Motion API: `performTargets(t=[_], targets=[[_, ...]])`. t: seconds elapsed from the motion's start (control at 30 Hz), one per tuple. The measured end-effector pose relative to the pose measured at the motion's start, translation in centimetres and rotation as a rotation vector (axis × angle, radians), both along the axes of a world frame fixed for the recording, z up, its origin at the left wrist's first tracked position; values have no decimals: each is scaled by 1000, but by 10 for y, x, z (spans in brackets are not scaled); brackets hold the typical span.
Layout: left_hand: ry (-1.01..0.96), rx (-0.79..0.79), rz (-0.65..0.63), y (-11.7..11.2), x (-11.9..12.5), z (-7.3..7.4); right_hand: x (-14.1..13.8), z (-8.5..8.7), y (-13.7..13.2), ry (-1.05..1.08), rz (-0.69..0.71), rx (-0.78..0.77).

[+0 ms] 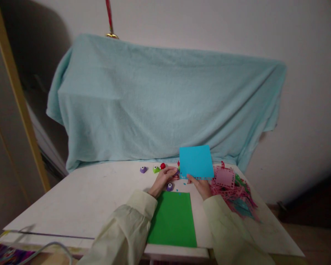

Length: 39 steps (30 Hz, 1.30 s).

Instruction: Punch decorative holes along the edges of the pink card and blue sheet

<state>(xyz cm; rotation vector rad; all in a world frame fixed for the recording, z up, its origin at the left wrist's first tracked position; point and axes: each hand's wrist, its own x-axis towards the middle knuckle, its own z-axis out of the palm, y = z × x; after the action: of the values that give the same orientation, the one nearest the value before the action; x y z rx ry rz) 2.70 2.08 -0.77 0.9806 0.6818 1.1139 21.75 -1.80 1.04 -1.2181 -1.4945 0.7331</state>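
My right hand [200,186] pinches the lower edge of a blue sheet of paper [196,161], which is held up above the table. Small punched holes run along that edge. At its lower left corner, my left hand [167,178] is closed around a small purple craft punch [178,172], mostly hidden by the fingers. Just below the left hand sits another purple punch [169,187]. Beyond the hand stand a green punch [156,169], a red one [162,166] and a purple one [143,169]. Tiny blue paper bits [179,193] lie beneath the sheet.
A green sheet [172,221] lies between my forearms at the table's [79,198] front edge. On the right, a pink card with punched edges [223,177] rests on a heap of pink paper strips [237,200]. A pale blue cloth [154,103] hangs behind.
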Motion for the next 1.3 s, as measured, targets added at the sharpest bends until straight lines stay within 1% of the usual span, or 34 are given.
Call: performTargets(t=[0.17, 0.37, 0.47, 0.6, 0.77, 1.0, 1.07, 1.3], targets=[[-20, -10, -8, 1, 1, -1, 1, -4, 1, 0, -9, -16], [-28, -14, 4, -2, 3, 2, -4, 8, -7, -46, -5, -38], [-19, -22, 7, -4, 3, 4, -5, 11, -9, -58, -19, -46], [1, -26, 9, -3, 3, 3, -4, 10, -8, -54, -5, -47], [42, -39, -18, 0, 1, 0, -7, 10, -9, -19, 77, -75], [36, -36, -22, 0, 2, -1, -9, 1, -7, 52, 51, -158], [45, -48, -20, 0, 2, 0, -10, 3, -7, 46, 43, -174], [86, -24, -15, -4, 0, 4, -17, 20, -14, 6, 39, -183]])
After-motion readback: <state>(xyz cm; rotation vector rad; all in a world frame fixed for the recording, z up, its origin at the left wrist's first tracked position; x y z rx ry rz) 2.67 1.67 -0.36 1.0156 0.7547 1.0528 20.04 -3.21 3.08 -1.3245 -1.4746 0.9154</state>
